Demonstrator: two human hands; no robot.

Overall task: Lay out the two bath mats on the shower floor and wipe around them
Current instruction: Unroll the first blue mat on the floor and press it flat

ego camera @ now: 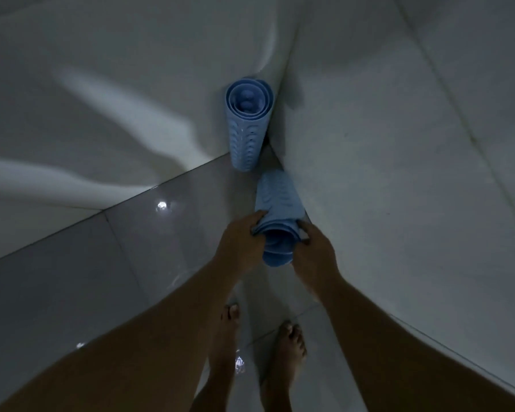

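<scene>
A: Two blue bath mats were in frame, both rolled up. Rolled mat one (248,126) stood on end in the corner, upper centre, open end facing the camera, spiral visible inside.

B: Touching the walls?

A: Looked pressed into the corner where the left wall (101,84) met the right wall (399,144). Bottom end sat at the edge of the shower floor (72,292).

B: And the second?

A: Second rolled mat (277,212) was just below the first, centre of frame, lying along the foot of the right wall. Near end of it was in both hands.

B: Hand states?

A: Left hand (241,245) closed on the left side of the roll's near end, fingers curled over the edge. Right hand (315,257) gripped the right side, fingers against the rim. Hands were close together, only the roll between them.

B: Mat lifted or on the floor?

A: Couldn't tell, too dark. Far end seemed low by the wall.

B: Anything else?

A: Bare feet (289,346) at lower centre on glossy grey tiles, light spots reflected at centre left and lower left. Both forearms entered from the bottom edge. Scene was dim overall, texture on the mats showed as scalloped bumps.
</scene>
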